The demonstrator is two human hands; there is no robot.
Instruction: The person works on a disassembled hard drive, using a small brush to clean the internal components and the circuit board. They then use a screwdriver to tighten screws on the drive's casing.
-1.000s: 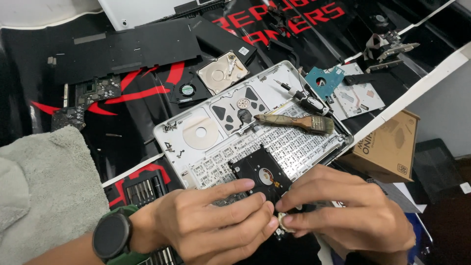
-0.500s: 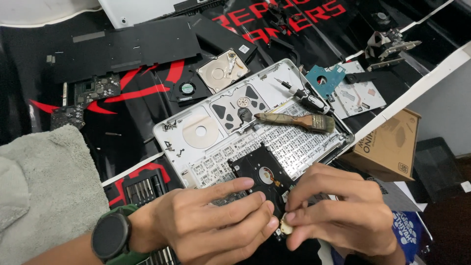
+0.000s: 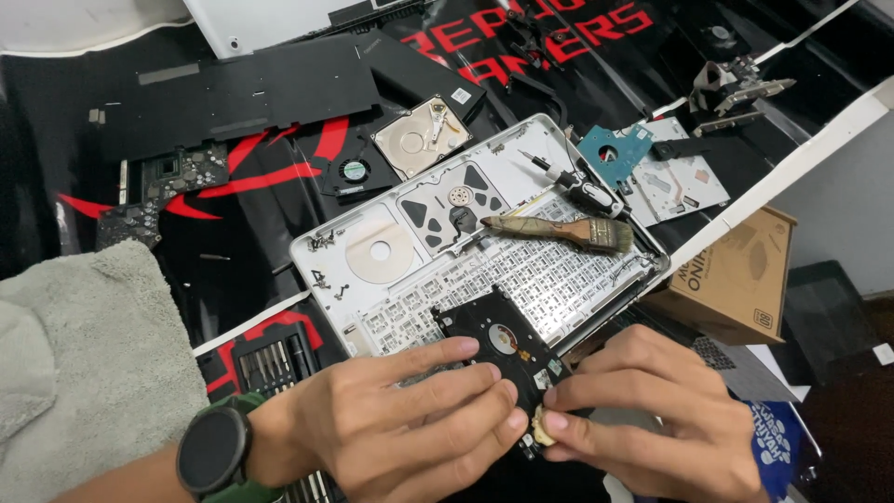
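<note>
My left hand (image 3: 400, 424), with a dark watch (image 3: 212, 452) on its wrist, grips a small black hard drive (image 3: 498, 346) by its near left side, fingers laid across it. At the drive's near corner my right hand (image 3: 656, 414) pinches a small pale scrap (image 3: 541, 430) between thumb and forefinger. The drive is tilted over the near edge of an opened silver laptop case (image 3: 521, 270) lying keyboard side down. A paintbrush (image 3: 559, 230) and a black screwdriver (image 3: 573, 182) rest on the case.
On the black and red mat lie a black panel (image 3: 237, 93), a circuit board (image 3: 158, 191), a small fan (image 3: 354, 170), an opened drive (image 3: 421, 138) and a blue board (image 3: 616, 154). A grey cloth (image 3: 74, 363) lies left, a bit set (image 3: 275, 359) by my wrist, a cardboard box (image 3: 740, 270) right.
My right hand has shifted slightly left and closed in on the drive's near corner, pinching the pale scrap. The left hand keeps its hold on the drive.
</note>
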